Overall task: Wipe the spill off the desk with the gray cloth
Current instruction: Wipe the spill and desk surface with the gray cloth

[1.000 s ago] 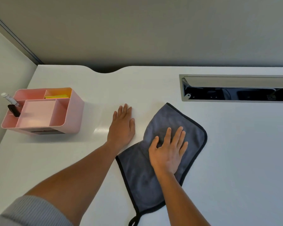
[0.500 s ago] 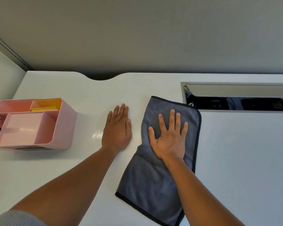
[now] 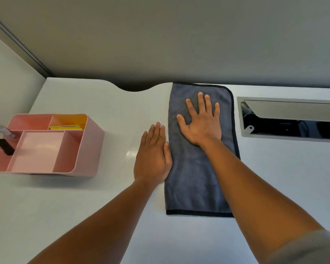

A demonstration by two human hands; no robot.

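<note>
Right hand: the right hand (image 3: pixel 201 123) lies flat, fingers spread, palm pressing the far half of the gray cloth (image 3: pixel 195 168) — released, nothing clenched.
Left hand: the left hand (image 3: pixel 153 156) lies flat on the desk (image 3: pixel 284 178) just left of that palm, fingers together, thumb side touching the cloth's left edge; it grasps nothing.
Edges: beyond the right fingertips the cloth's far hem reaches the desk's back edge; to the right of the palm, near the cloth, sits a recessed cable tray (image 3: pixel 291 121).
Open room: bare desk toward the wrist and beyond — also left, up to the pink organizer (image 3: pixel 46 145).
Cloth axis: long axis runs along the right forearm, far to near.
Cloth look: dark gray, plush, black-bound hem, spread flat.
</note>
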